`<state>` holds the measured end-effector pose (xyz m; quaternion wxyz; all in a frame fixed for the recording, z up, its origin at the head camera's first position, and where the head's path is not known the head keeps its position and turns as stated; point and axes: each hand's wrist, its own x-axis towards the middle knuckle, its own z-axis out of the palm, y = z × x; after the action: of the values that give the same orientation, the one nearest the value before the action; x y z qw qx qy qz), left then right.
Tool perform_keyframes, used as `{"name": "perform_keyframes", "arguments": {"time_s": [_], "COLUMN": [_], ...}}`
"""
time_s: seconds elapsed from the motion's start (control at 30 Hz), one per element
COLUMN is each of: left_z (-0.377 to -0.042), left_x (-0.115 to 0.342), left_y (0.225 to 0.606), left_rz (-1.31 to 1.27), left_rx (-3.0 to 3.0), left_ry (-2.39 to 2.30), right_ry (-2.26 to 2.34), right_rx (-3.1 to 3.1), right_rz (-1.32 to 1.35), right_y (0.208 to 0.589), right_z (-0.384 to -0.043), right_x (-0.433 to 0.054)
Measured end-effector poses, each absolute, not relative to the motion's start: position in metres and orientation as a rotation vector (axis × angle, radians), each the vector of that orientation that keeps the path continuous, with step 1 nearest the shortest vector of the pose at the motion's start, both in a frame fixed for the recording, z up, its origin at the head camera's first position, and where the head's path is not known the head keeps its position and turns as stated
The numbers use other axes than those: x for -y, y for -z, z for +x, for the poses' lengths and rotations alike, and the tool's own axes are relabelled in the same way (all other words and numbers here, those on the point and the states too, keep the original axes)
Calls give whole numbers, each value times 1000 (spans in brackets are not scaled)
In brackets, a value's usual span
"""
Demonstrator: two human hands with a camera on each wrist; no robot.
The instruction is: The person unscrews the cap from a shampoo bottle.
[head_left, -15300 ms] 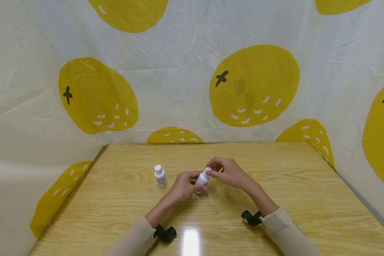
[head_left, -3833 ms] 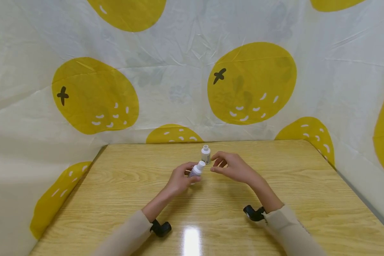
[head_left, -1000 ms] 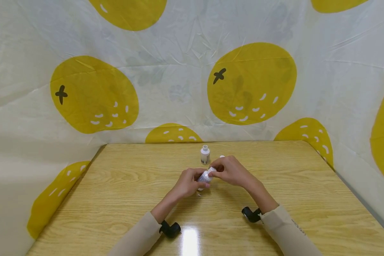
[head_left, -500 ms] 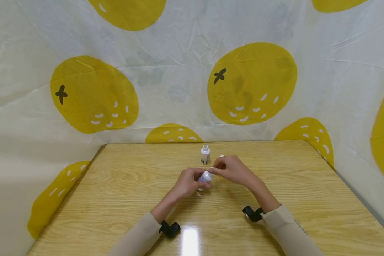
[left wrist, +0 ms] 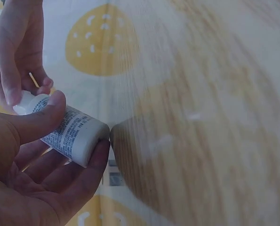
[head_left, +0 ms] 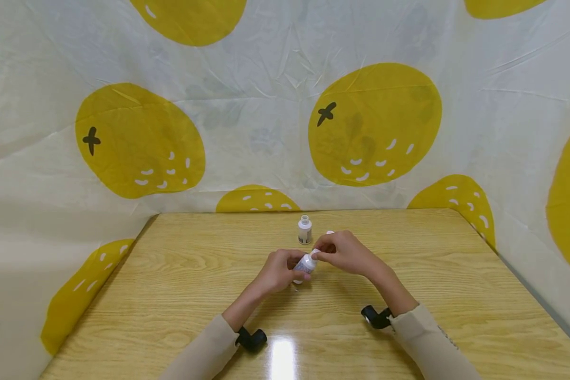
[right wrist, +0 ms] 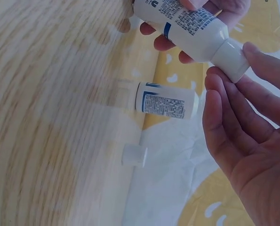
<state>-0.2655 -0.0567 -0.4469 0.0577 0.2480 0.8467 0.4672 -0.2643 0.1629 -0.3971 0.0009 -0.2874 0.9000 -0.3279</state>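
"How does the bottle (right wrist: 189, 29) look?"
"White, tilted, with fine dark print, a small blue block and a plain cap (right wrist: 229, 59)."
"Where is it?"
"Over the desk (head_left: 171, 295), on the wearer's side of the uncapped bottle (head_left: 305, 232)."
"What has hold of it?"
"The left hand (head_left: 279, 272) curls round its body; the right hand (head_left: 344, 254) pinches the cap. A loose cap (right wrist: 134, 155) sits just right of the uncapped bottle."

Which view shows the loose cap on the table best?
The right wrist view: the loose cap shows there unblocked, near the standing bottle. In the head view, only a white sliver of it peeks out beyond the right hand. The left wrist view does not show it.
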Motion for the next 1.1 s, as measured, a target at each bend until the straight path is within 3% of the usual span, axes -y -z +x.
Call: {"name": "perform_keyframes", "arguments": {"time_s": [1.1], "left_z": [-264], "left_x": [57], "left_y": [446], "left_rz": [798], "left_rx": [-2582], "left_ry": [-1377], "right_ry": [1049], "right_rx": [-2803], "right_rz": [-851], "right_y": [396], "right_z": [-264], "right_x": [-166]}}
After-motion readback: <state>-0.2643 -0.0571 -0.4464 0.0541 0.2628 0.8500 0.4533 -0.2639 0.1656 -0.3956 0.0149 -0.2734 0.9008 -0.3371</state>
